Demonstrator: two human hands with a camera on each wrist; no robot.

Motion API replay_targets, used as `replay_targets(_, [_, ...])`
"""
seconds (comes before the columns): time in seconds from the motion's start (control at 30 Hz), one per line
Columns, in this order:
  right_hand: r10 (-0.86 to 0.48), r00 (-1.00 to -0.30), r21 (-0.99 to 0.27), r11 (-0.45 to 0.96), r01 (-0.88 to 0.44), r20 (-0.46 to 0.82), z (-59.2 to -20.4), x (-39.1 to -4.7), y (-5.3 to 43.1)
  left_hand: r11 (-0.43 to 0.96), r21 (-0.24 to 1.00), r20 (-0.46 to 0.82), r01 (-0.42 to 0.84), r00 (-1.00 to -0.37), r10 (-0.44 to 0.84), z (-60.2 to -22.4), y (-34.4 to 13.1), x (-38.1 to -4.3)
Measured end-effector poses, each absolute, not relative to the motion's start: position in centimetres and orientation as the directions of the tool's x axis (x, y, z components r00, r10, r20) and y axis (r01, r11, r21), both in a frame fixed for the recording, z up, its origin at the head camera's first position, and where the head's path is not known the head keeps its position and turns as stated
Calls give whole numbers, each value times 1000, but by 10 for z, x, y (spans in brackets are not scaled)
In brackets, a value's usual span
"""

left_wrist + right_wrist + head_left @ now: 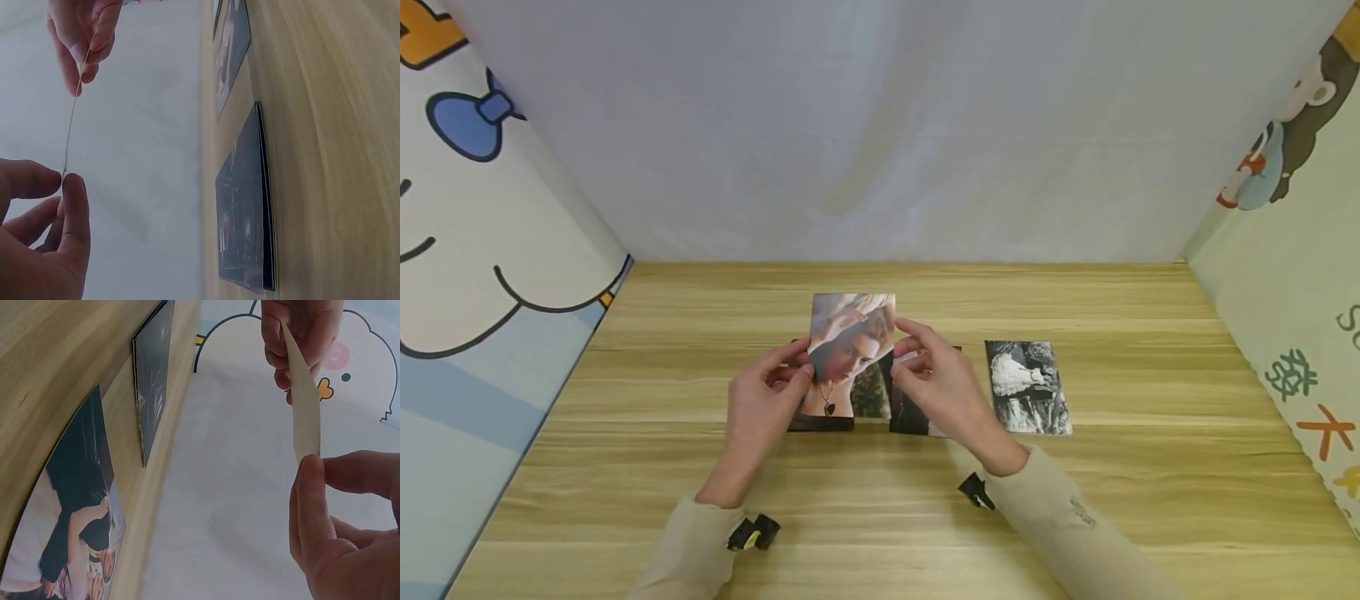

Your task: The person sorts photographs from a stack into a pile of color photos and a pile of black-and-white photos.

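Observation:
A photo card (pixel 850 354) with a portrait and a dark pendant is held up above the table between both hands. My left hand (pixel 763 408) pinches its left edge between thumb and fingers. On the opposite edge, my right hand (pixel 951 392) pinches it the same way. Seen edge-on in the left wrist view, the card is thin and slightly bent; its pale back (pixel 305 419) faces the right wrist camera. Beneath it lies a small stack of dark cards (pixel 240 206), partly hidden in the head view. Another photo card (pixel 81 494) lies flat under my right hand.
To the right on the wooden table (pixel 1120 517) lies a black-and-white photo card (pixel 1028 387). A white cloth backdrop (pixel 880 167) rises at the table's far edge, with cartoon-printed panels (pixel 467 225) at both sides. Black straps (pixel 754 532) sit at the cuffs.

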State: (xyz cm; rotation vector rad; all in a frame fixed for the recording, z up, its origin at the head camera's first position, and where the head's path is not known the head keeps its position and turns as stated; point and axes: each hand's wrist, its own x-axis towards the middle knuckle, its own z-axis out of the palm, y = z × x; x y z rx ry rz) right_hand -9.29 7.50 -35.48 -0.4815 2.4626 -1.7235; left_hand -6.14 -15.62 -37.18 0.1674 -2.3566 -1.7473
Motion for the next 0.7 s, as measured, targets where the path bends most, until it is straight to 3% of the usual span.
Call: replay_targets(0.7, [-342, -939, -920, 354, -169, 41, -365, -96, 52, 362, 932, 72, -11, -974, -215, -382, -179, -62])
